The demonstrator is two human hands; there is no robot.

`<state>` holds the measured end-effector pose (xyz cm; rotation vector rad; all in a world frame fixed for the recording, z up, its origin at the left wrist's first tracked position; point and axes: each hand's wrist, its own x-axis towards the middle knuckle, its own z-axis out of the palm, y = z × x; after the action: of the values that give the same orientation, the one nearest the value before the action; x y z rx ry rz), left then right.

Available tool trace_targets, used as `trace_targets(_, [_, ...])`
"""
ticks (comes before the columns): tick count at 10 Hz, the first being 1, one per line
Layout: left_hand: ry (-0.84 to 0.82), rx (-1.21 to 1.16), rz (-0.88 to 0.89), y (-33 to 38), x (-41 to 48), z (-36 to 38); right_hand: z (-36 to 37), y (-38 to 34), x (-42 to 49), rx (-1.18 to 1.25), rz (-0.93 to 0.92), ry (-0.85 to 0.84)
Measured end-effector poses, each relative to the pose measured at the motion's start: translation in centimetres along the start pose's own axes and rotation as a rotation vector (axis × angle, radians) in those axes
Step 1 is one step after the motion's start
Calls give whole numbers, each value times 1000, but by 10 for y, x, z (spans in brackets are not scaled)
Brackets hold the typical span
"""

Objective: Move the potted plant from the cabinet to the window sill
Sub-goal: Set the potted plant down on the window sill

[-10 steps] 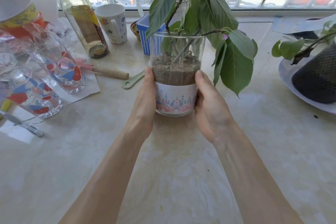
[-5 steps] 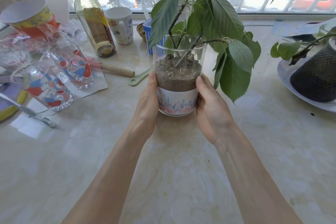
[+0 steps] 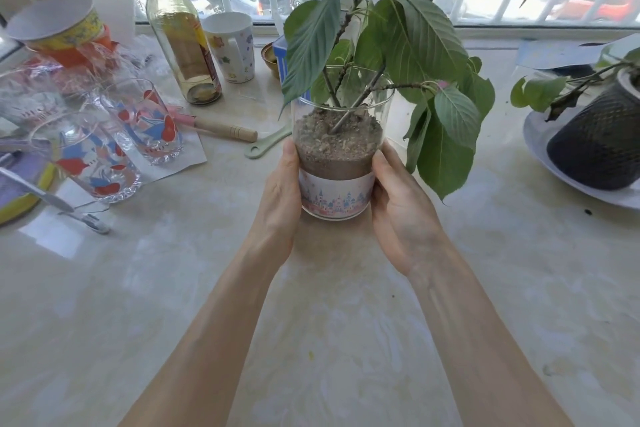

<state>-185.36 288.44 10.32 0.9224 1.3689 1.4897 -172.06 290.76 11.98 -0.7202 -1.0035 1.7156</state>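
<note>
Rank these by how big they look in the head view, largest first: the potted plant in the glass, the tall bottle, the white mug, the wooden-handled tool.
1. Potted plant, leaves included, though it is nearest the camera.
2. Tall bottle.
3 and 4. White mug and wooden-handled tool look about alike: unranked.

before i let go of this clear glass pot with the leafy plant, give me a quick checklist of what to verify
1. Grip: left hand and right hand clasp the clear glass pot on both sides: ok.
2. Pot upright, soil level: ok.
3. Base resting on the pale marble sill: cannot tell.
4. Clearance from the green plastic opener beside it: ok.
5. Drooping leaves clear of the white plate holding the dark mesh pot: ok.
</note>
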Motion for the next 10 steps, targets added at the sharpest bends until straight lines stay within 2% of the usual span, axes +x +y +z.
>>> trace_targets(10, [15,-35,-2,-10,-5,-1,-10,8,-8,-31,1,-63])
